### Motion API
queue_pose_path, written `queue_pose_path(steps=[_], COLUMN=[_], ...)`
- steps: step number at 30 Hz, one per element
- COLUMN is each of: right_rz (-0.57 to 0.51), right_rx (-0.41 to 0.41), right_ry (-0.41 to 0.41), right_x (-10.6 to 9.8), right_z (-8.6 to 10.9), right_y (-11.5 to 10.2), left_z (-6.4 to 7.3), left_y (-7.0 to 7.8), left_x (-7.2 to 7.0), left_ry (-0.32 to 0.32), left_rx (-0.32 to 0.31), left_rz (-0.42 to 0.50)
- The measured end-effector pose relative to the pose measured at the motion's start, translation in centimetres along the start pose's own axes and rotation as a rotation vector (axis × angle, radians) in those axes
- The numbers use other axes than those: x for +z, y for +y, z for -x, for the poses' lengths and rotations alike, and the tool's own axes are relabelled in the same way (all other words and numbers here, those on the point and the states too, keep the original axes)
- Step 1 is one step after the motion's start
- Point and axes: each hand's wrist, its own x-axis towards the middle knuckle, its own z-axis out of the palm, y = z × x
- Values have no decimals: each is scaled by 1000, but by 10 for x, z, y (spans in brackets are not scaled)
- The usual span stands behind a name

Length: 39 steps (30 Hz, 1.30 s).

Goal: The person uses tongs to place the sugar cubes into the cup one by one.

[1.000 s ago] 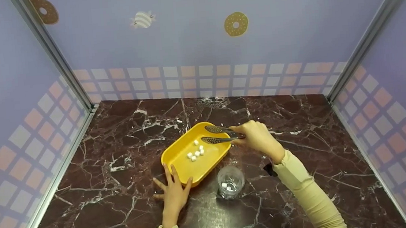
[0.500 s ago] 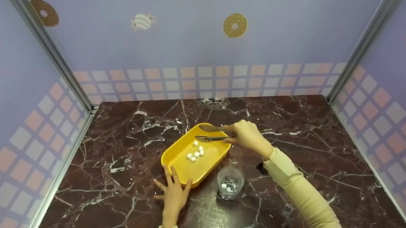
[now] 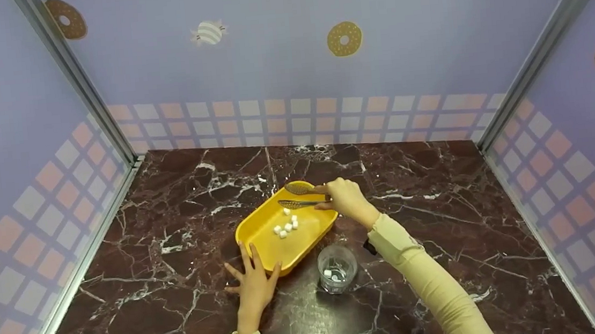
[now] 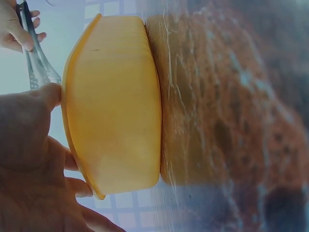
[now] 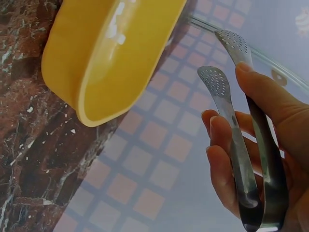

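Printed pictures: on the lilac walls (image 3: pixel 273 7) I see brown doughnuts (image 3: pixel 343 29) and striped sweets (image 3: pixel 209 32).
Lower wall: a band of pink and white squares (image 3: pixel 300 106) runs around, and grey metal strips (image 3: pixel 74 73) follow the corners.
Table: the table (image 3: pixel 180 301) is of dark red-brown marble look with white veins; a shine of light lies at the near side.
Tray: the yellow tray (image 3: pixel 307 241) stands slantwise on the table, with six white cubes (image 3: pixel 288 226) inside, rather close together.
Glass: the clear glass (image 3: pixel 336 263) stands upright beside the tray, with white pieces at its bottom.
Left hand: the left hand (image 3: pixel 254 289) has its fingers spread and touches the near-left corner of the tray.
Right hand: the right hand (image 3: pixel 351 200) grasps metal tongs (image 3: pixel 301 204), whose perforated ends are apart, above the tray.
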Motion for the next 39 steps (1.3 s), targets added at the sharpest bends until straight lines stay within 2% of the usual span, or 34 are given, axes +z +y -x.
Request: queue_pose_path(steps=[7,17,25,27,30,32,34,39], right_rz=[2,71,119,149,153,157,152,235], right_rx=[30,48,102,82,82,73,93,95], right_ry=[-37,-52,-124,-109,-134,-123,-147,-142], right_x=[16,36,48,59,60,60,51,50], right_z=[-9,-10,-12,-13,-12,-10,-6,-2], right_y=[3,3,2,9,9,8,0,-5], left_z=[-1,-1,-1,-1,-1,-1,-1,-1], left_y=[0,-2,-2,-2,-1,-1,-1,-1], left_x=[0,1,1,1,1,1,1,1], left_ry=[-13,-10,-19,-23,-24,-22,-21,-21], left_rx=[-11,1,-7,-9,-10,-10,-11,-18], left_rz=[8,11,14,16,20,23,23,13])
